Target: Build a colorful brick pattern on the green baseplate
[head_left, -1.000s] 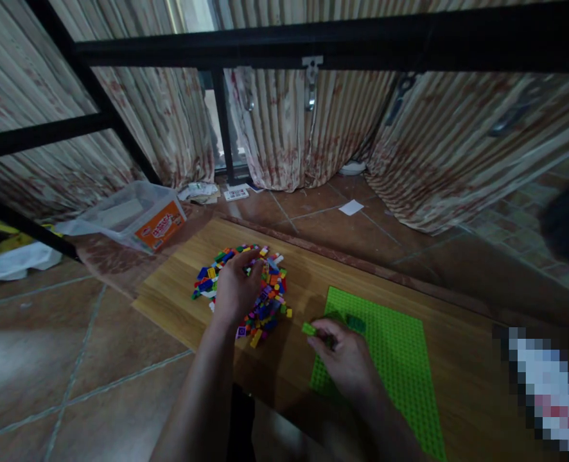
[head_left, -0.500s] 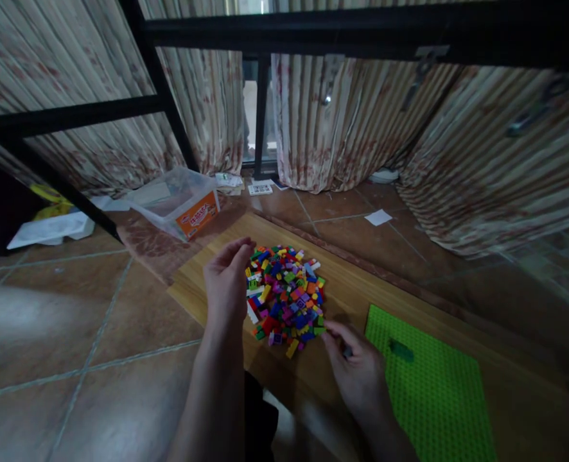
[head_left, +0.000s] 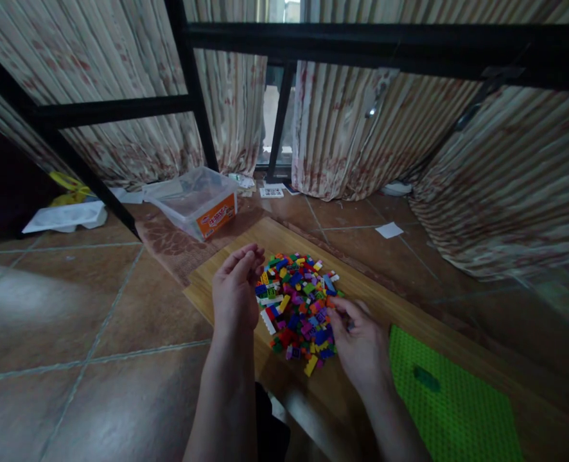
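Observation:
A heap of small multicoloured building bricks (head_left: 301,314) lies on a low wooden table. At its left edge is my left hand (head_left: 236,289), its fingers curled in and thumb against them; whatever they may hold is hidden. My right hand (head_left: 361,343) reaches the heap's right side, thumb and forefinger closing at the bricks near an orange one. Whether a brick is pinched there I cannot make out. To the right lies a bright green studded baseplate (head_left: 453,404), with a dark green piece (head_left: 426,378) on it.
Beyond the table's far left end, a clear plastic box (head_left: 192,202) with an orange label sits on a brown mat (head_left: 162,247). A dark metal frame (head_left: 202,135) crosses in front of patterned curtains (head_left: 347,141). White paper (head_left: 389,230) lies on the tiled floor.
My right hand has moved from the heap's lower right, where its fingertips were at a green brick, farther up its right side. My left fingers are more curled. The view has shifted slightly left.

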